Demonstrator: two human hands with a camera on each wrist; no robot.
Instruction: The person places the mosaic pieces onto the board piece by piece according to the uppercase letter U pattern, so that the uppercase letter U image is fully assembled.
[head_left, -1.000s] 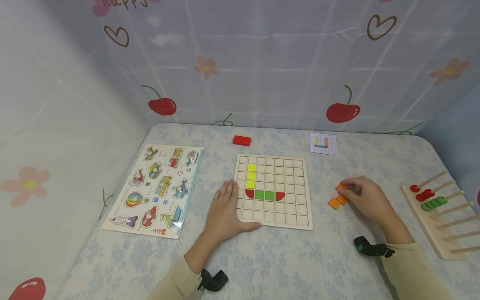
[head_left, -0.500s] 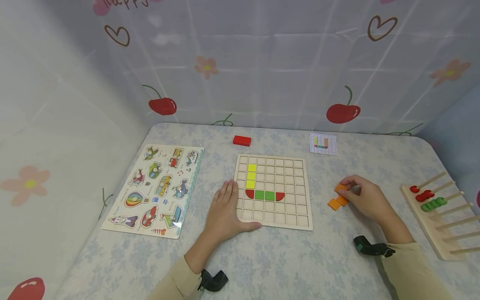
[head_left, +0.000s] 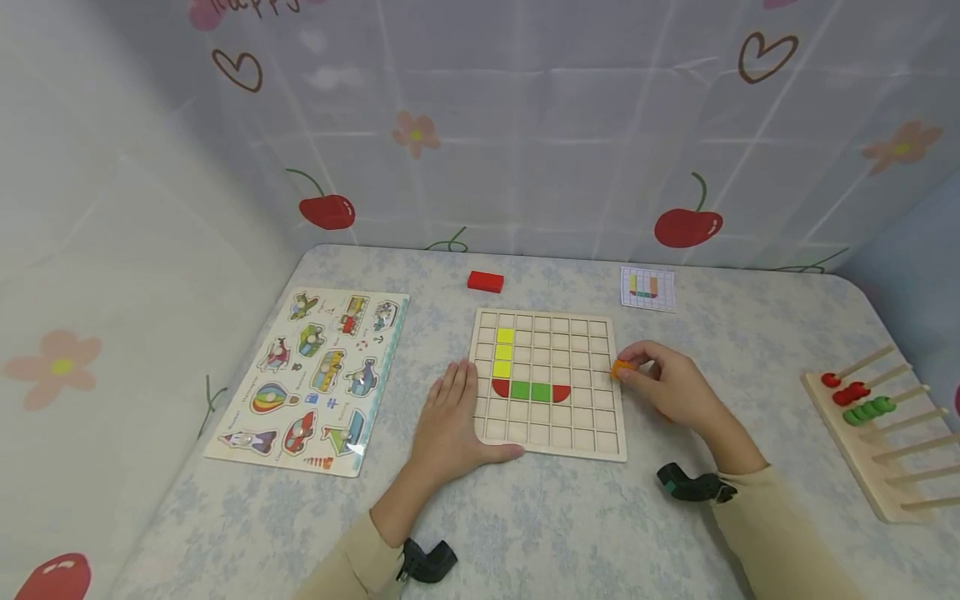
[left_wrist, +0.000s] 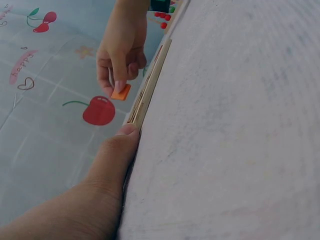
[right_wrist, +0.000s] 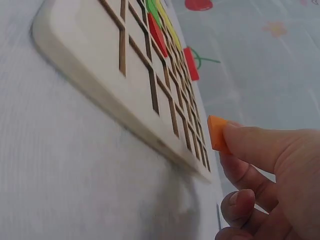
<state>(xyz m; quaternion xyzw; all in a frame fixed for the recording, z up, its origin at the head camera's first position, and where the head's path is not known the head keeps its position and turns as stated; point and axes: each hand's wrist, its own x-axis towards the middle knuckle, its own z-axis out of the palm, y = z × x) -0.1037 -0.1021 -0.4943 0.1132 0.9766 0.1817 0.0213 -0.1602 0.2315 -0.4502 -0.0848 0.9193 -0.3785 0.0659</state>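
Observation:
My right hand (head_left: 667, 383) pinches an orange square tile (right_wrist: 217, 134) between thumb and fingers, just over the right edge of the wooden grid board (head_left: 581, 439). In the left wrist view the orange tile also shows at the fingertips. My left hand (head_left: 446, 429) rests along the board's left side with straight fingers, its thumb at the front edge. In the board's squares lie several yellow tiles (head_left: 503, 352) in a column. Below them runs a row of two green tiles (head_left: 530, 391) with a red rounded piece at each end. The other orange tiles are hidden by my right hand.
A red block (head_left: 485, 282) lies behind the board, and a pattern card (head_left: 647, 289) lies at the back right. To the left is a picture puzzle board (head_left: 307, 383) with vehicles. A wooden bead counter (head_left: 862, 450) stands at the right edge.
My right hand has picked up an orange tile from the group beside the board and moved left with it to the board's right edge. The left hand stays in place.

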